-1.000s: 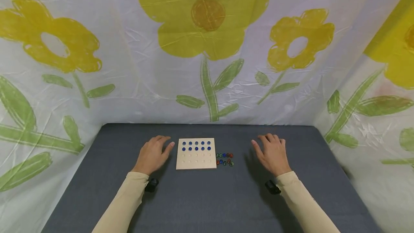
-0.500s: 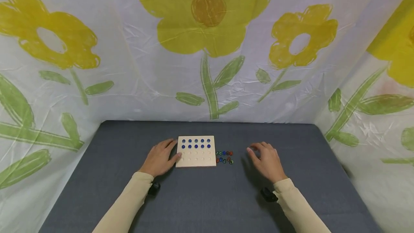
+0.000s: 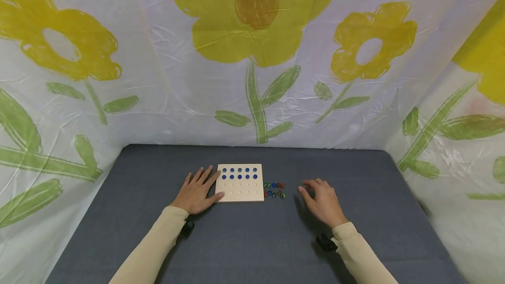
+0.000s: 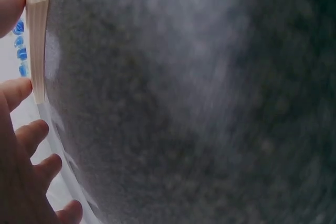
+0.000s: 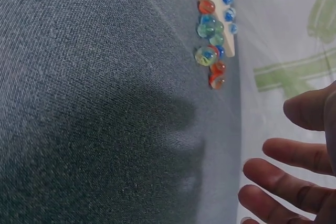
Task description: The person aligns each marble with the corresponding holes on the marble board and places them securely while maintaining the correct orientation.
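Note:
A pale wooden board (image 3: 243, 189) with rows of round hollows lies on the table. Blue marbles (image 3: 239, 177) fill its two far rows, while the two near rows hold none. My left hand (image 3: 197, 193) is at the board's left edge with fingers spread, the thumb and index fingertip touching it. In the left wrist view the other fingers (image 4: 32, 135) stay off the board. Several loose marbles (image 3: 274, 185) in green, blue and red lie beside the board's right edge. Right of them hovers my right hand (image 3: 324, 205), fingers loosely bent and holding nothing.
A dark grey cloth (image 3: 252, 240) covers the table. White sheeting (image 3: 177, 100) printed with yellow flowers hangs behind and at both sides. Each wrist carries a small black camera (image 3: 326, 242).
My left hand has moved right to touch the board, and its fingers have spread. The right hand has come slightly left and nearer to me, towards the loose marbles.

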A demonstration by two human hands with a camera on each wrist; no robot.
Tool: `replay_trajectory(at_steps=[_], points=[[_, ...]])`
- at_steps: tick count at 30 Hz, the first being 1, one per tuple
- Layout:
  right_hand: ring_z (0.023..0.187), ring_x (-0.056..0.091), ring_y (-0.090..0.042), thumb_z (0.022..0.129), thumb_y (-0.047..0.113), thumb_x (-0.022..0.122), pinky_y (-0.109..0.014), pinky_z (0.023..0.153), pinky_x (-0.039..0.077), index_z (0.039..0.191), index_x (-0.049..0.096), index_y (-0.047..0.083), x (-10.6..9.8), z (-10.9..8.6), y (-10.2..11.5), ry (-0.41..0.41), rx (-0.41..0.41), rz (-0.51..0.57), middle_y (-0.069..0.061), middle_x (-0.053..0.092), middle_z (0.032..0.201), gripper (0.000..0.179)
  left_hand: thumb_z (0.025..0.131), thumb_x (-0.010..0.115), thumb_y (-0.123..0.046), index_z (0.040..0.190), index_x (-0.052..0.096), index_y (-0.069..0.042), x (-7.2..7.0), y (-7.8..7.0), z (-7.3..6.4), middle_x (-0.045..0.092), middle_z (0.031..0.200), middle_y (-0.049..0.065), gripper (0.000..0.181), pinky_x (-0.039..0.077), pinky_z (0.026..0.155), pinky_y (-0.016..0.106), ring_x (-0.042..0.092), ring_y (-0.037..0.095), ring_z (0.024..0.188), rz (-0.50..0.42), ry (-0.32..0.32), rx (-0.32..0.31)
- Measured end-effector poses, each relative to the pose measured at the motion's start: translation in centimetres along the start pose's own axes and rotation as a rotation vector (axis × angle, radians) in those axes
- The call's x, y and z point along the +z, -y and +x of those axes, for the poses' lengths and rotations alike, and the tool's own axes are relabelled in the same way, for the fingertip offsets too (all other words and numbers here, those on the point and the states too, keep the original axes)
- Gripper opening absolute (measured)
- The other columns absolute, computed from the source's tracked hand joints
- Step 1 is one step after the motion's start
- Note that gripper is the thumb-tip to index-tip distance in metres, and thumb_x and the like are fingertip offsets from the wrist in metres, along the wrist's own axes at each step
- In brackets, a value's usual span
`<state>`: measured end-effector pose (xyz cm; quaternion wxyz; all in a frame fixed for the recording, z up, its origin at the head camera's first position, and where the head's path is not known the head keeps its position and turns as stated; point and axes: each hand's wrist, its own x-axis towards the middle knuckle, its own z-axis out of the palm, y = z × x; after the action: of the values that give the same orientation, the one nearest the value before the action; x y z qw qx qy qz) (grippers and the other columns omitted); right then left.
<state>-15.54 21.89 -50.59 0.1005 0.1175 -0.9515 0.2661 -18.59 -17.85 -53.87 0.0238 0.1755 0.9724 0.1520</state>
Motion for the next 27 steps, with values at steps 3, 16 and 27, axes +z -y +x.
replay_trajectory(at_steps=[3,16,27], points=[[0.094,0.062,-0.033,0.098,0.022,0.072,-0.06,0.088,0.046,0.116,0.074,0.003,0.1,0.0,0.2,0.006,-0.001,0.001,-0.01,0.068,0.1,0.027,0.097,0.051,-0.065,0.16,0.035,-0.015,-0.1,0.1,0.0,0.025,0.165,0.019,0.082,0.01,0.117,0.07,0.018,0.047,0.151,0.0,0.029,-0.034],[0.095,0.062,-0.034,0.097,0.022,0.072,-0.06,0.086,0.047,0.117,0.073,0.002,0.5,-0.1,0.6,0.027,-0.009,0.011,-0.01,0.068,0.101,0.028,0.095,0.046,-0.073,0.164,0.024,-0.023,0.1,0.7,0.3,0.012,0.169,0.016,0.088,0.001,0.118,0.07,0.005,0.046,0.153,-0.044,0.14,-0.089],[0.101,0.062,-0.034,0.098,0.024,0.071,-0.061,0.093,0.045,0.12,0.072,0.003,0.9,0.7,1.2,0.099,-0.002,0.042,-0.01,0.068,0.105,0.031,0.097,0.051,-0.067,0.164,0.024,-0.021,-1.8,-0.3,0.2,0.013,0.168,0.019,0.085,0.004,0.117,0.071,0.007,0.048,0.152,-0.063,0.206,-0.107]])
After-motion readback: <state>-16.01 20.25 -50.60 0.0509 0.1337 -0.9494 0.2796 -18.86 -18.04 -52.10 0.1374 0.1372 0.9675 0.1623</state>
